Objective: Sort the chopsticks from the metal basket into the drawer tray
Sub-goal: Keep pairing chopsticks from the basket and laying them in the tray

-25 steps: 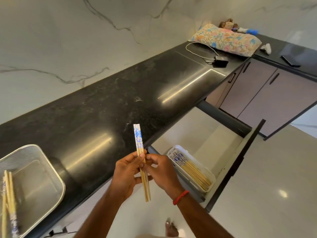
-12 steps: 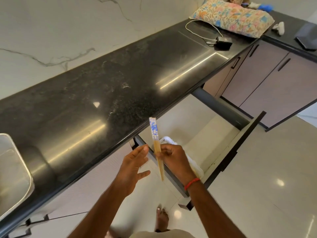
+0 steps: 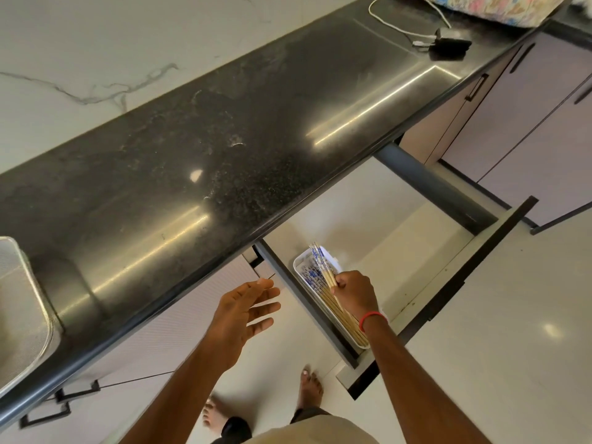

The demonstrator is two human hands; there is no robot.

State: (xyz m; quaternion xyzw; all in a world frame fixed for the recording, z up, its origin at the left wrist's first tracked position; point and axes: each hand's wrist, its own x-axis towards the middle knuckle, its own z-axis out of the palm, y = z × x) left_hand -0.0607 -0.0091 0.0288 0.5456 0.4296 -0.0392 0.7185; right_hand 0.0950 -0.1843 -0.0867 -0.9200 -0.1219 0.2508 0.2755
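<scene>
My right hand [image 3: 354, 293] grips a pair of bamboo chopsticks [image 3: 321, 262] with blue-patterned tops, holding them low over the white drawer tray [image 3: 299, 262]. Several more chopsticks [image 3: 346, 318] lie lengthwise in that tray, partly hidden by my hand and wrist. The tray sits at the left side of the open drawer [image 3: 400, 251] under the black counter. My left hand [image 3: 245, 312] hovers open and empty in front of the cabinet, left of the drawer. Only the mesh corner of the metal basket [image 3: 19, 312] shows at the far left edge on the counter; its contents are out of view.
The black stone counter [image 3: 224, 149] runs diagonally, with a white cable and a black charger [image 3: 448, 48] at its far end beside a floral cushion [image 3: 493, 8]. The drawer's dark front panel [image 3: 448, 293] juts out over the floor. My bare feet stand below.
My right hand has carried the chopstick pair down and right into the drawer, over the tray. My left hand let go of them and stayed back, open. The view shifted right, cutting off the basket.
</scene>
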